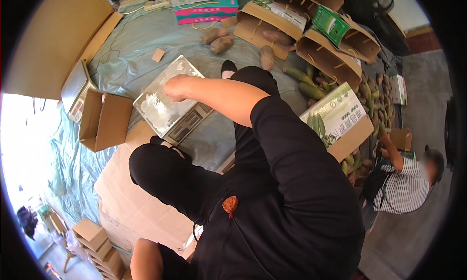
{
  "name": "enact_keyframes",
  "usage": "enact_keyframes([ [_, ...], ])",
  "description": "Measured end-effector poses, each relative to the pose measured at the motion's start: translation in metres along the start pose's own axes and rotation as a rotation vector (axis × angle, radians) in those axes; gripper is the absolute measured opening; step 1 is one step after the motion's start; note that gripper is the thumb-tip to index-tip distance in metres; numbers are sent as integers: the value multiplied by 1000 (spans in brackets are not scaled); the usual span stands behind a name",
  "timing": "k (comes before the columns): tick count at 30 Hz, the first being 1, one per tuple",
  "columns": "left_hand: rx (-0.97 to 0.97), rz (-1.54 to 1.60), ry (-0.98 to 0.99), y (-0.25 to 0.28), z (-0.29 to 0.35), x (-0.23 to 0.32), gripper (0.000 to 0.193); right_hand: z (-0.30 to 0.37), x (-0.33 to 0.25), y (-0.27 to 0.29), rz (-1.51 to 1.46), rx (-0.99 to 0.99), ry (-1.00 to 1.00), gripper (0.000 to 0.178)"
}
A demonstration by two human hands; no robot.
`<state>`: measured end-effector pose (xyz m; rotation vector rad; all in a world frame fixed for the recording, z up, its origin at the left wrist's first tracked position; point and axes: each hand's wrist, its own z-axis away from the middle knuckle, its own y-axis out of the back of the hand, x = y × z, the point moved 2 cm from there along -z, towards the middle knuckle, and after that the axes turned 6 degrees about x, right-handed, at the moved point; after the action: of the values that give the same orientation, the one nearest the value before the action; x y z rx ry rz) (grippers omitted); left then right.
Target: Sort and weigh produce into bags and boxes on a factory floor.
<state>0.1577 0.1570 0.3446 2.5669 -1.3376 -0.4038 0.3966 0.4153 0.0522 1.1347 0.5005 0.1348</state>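
My right hand (177,88) is over the metal plate of a weighing scale (151,102), which has a keypad panel along its near right side. The fingers are curled closed and face down, so whatever they hold, if anything, is hidden. I cannot tell whether the hand touches the plate. Pale patches and glare mark the plate around it. Only part of my bent left arm (146,260) shows at the lower left, and my left hand is out of sight. Left of the scale stands an open brown cardboard box (104,120).
Several long tubers (222,44) lie on plastic sheeting beyond the scale. Open carton bags (272,20) stand at the far right, near a printed box (338,117) and a tuber pile (377,100). Another person (404,185) is at the right. Flat cardboard (141,197) lies near my leg.
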Motion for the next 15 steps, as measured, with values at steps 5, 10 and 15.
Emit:
enact_keyframes([
  [5,55,150,-64,-42,-21,12,46,16,12,17,9,42,7,21],
  [10,140,265,-119,-61,-35,23,46,26,32,26,-39,62,30,24],
  [15,224,326,-183,-59,-44,35,46,38,52,45,-234,215,69,27],
])
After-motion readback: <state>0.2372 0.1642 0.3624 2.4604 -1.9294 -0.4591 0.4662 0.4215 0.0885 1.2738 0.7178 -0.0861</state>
